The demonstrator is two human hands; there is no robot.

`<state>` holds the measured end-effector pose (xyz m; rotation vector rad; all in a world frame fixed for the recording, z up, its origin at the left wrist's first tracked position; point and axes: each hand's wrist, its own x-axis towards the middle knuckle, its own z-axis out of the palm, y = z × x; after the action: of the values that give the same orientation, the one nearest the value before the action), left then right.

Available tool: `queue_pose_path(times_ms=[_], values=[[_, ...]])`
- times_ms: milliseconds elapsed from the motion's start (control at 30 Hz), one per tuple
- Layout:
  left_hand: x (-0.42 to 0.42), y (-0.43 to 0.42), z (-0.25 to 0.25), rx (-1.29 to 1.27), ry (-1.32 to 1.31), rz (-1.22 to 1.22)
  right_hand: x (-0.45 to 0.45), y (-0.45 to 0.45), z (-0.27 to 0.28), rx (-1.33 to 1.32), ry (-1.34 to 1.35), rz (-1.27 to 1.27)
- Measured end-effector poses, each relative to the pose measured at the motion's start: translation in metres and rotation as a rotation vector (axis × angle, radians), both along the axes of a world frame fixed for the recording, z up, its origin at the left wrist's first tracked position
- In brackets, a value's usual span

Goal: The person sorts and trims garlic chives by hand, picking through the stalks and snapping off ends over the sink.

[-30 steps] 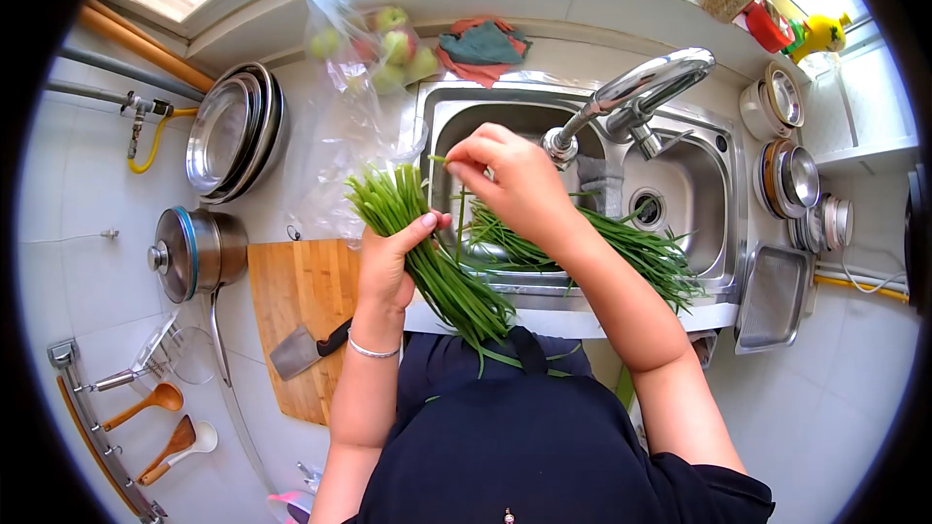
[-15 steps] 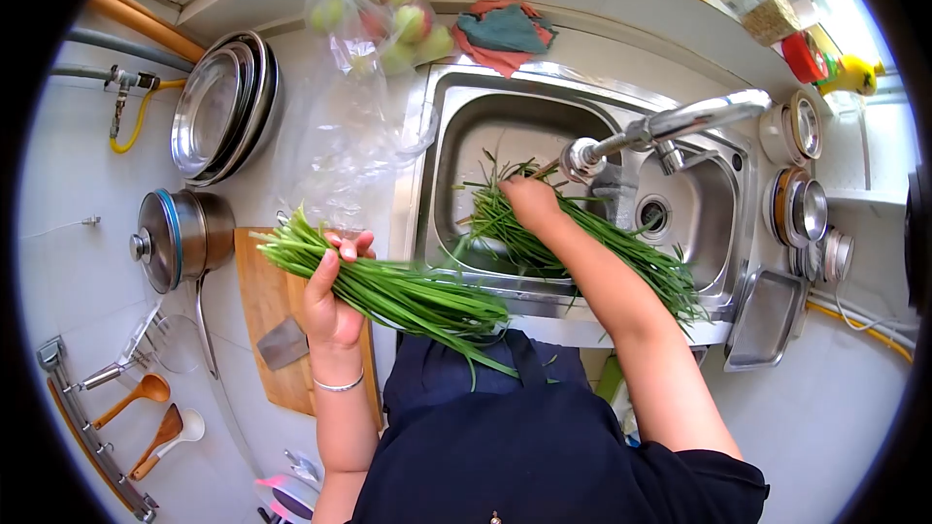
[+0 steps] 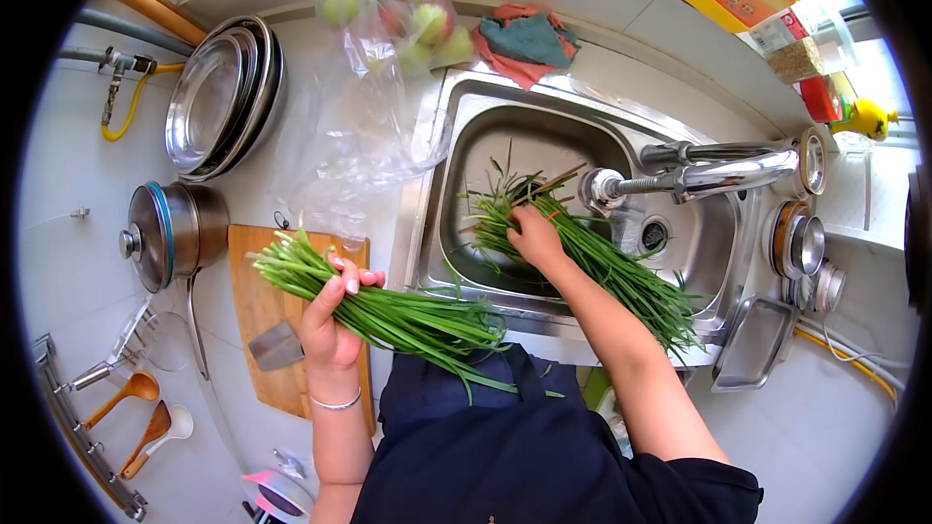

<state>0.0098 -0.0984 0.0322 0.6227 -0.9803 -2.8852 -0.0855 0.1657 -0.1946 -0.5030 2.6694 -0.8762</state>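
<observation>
My left hand (image 3: 332, 315) is wrapped around a bunch of garlic chives (image 3: 437, 325), pale stem ends to the left and green leaf tips hanging right, in front of my apron. Over the left sink basin (image 3: 485, 141), my right hand (image 3: 536, 236) has its fingers closed on the root end of a second, larger pile of chives (image 3: 631, 291). That pile slants across the sink's divider, its leaf tips reaching the front rim. A thin red band shows beside my right fingers. Loose dark bits and stray leaves lie in the basin; my fingertips are partly hidden there.
The chrome faucet (image 3: 728, 173) reaches over the right basin. On the left lie a wooden cutting board (image 3: 267, 301) with a cleaver (image 3: 277, 344), a lidded pot (image 3: 194, 228) and steel bowls (image 3: 209, 102). A plastic bag (image 3: 359, 126) and cloths (image 3: 529, 42) lie behind.
The view has shifted a little. My right hand has turned slightly over the pile, and the red band beside it now shows. My left hand keeps its bunch nearly in place.
</observation>
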Motion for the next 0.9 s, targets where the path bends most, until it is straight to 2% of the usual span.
queue_pose_path(times_ms=[33, 100, 133, 167, 233, 267, 367, 533, 567, 633, 700, 900], values=[[-0.001, 0.002, -0.001, 0.003, 0.01, 0.001, -0.003, 0.004, 0.013, 0.003, 0.01, 0.001], [-0.004, 0.007, -0.002, -0.008, -0.183, -0.009, -0.006, 0.013, 0.03, -0.317, -0.441, -0.139], [-0.009, 0.016, 0.001, -0.045, -0.225, 0.037, -0.006, 0.016, 0.03, -0.566, -0.559, -0.151], [-0.013, 0.022, -0.001, -0.045, -0.215, 0.036, -0.003, 0.019, 0.034, -0.567, -0.549, -0.149], [-0.018, 0.033, -0.008, -0.155, -0.271, -0.016, -0.004, 0.014, 0.097, -0.865, -0.736, -0.212], [-0.025, 0.043, -0.004, -0.249, -0.264, -0.031, -0.006, 0.017, 0.114, -0.835, -0.738, -0.106], [-0.035, 0.064, -0.007, -0.233, -0.234, -0.023, 0.001, 0.013, 0.149, -0.937, -0.736, -0.07], [-0.046, 0.086, 0.007, -0.327, -0.189, 0.033, 0.017, 0.004, 0.192, -0.846, -0.661, -0.145], [-0.048, 0.089, 0.011, -0.35, -0.175, 0.025, 0.02, 0.004, 0.188, -0.851, -0.656, -0.144], [-0.048, 0.094, 0.017, -0.379, -0.148, 0.016, 0.024, 0.0, 0.186, -0.786, -0.432, -0.089], [-0.044, 0.097, 0.016, -0.453, -0.11, 0.006, 0.027, 0.001, 0.189, -0.8, -0.437, -0.063], [-0.041, 0.105, 0.02, -0.434, -0.06, 0.048, 0.032, -0.003, 0.202, -0.825, -0.448, -0.045]])
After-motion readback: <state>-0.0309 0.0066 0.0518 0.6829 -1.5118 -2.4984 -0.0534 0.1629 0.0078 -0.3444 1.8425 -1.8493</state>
